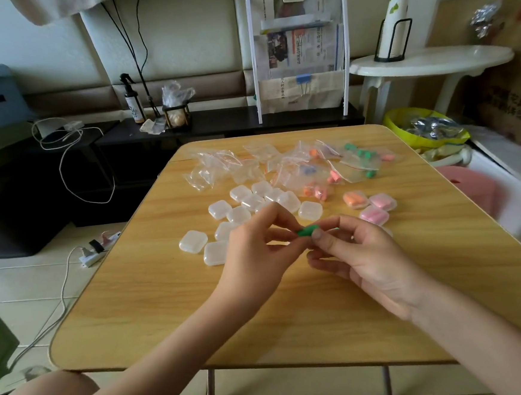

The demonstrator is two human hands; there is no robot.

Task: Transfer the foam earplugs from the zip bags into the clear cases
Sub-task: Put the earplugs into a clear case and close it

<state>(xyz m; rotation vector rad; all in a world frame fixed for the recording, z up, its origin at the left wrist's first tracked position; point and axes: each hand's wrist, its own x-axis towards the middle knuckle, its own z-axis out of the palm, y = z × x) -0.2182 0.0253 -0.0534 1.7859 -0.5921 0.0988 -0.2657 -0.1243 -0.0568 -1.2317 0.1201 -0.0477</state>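
Note:
Above the middle of the wooden table, my left hand and my right hand meet. Between their fingertips sits a green foam earplug, pinched from both sides; whatever else my right hand holds is hidden under its fingers. Several empty clear cases lie just beyond my left hand. Three filled cases, one with orange earplugs and two with pink ones, lie beyond my right hand. Zip bags with coloured earplugs and empty zip bags are scattered at the far side.
A white round side table and a yellow bin stand to the right. A white rack with newspapers stands behind the table. A power strip and cables lie on the floor at left.

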